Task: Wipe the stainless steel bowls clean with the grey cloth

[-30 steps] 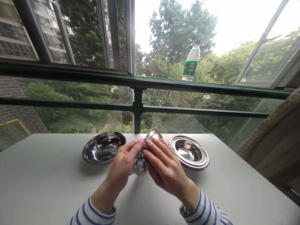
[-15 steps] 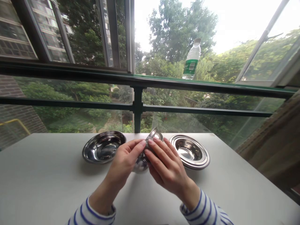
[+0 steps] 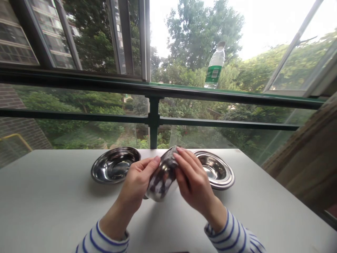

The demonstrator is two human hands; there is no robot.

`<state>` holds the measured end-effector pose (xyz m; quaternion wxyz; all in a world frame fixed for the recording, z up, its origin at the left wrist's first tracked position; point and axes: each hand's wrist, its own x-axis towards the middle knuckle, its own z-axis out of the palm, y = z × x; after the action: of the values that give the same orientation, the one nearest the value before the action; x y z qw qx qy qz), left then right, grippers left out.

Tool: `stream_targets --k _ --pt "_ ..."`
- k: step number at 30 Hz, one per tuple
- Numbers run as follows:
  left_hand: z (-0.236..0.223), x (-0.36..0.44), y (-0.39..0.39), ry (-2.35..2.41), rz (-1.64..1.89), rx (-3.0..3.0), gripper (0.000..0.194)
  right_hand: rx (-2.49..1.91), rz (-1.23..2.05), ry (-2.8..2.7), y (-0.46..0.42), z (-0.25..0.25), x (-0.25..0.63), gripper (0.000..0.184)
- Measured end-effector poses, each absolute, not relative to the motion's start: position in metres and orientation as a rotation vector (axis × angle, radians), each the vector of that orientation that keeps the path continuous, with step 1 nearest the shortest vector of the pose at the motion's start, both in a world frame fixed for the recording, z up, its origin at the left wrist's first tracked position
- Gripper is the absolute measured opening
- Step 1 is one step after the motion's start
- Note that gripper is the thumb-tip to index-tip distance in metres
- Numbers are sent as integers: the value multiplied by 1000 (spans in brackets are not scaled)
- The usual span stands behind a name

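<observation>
A small, shiny metal bowl (image 3: 163, 177) is held tilted above the table, its rounded, mirror-like outside facing me. My left hand (image 3: 138, 179) grips its left side, thumb on the outer surface and fingers mostly hidden behind. On the upper right, the curled fingers of my right hand (image 3: 193, 175) press against the bowl. A grey, rough-looking patch shows under these fingertips; I cannot tell whether it is a separate pad or part of the bowl. To the left lies a wide metal dish (image 3: 96, 172), and to the right several rimmed metal dishes appear stacked (image 3: 228, 181).
Everything stands on a white table (image 3: 52, 211). Behind it run a dark green railing (image 3: 110, 88) and glass panes. A clear bottle with a green label (image 3: 214, 72) stands on the ledge. A brown curtain (image 3: 305, 168) hangs at the right.
The bowl has turned, showing more of its smooth outside, and its open rim is no longer visible. My right hand has shifted slightly right, uncovering more of the bowl.
</observation>
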<state>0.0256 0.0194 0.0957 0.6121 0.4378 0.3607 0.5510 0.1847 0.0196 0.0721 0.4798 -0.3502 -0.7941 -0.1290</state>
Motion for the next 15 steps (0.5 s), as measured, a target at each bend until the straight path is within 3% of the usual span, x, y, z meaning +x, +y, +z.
stream_targets --k 4,11,15 --pt "97 25 20 793 1327 996 16 -658 -511 -2148 11 73 179 39" --pt "96 27 19 831 1312 951 19 -998 -268 -1840 29 72 195 35" --pt "96 27 21 814 1347 911 18 -772 -445 -2022 19 71 183 38"
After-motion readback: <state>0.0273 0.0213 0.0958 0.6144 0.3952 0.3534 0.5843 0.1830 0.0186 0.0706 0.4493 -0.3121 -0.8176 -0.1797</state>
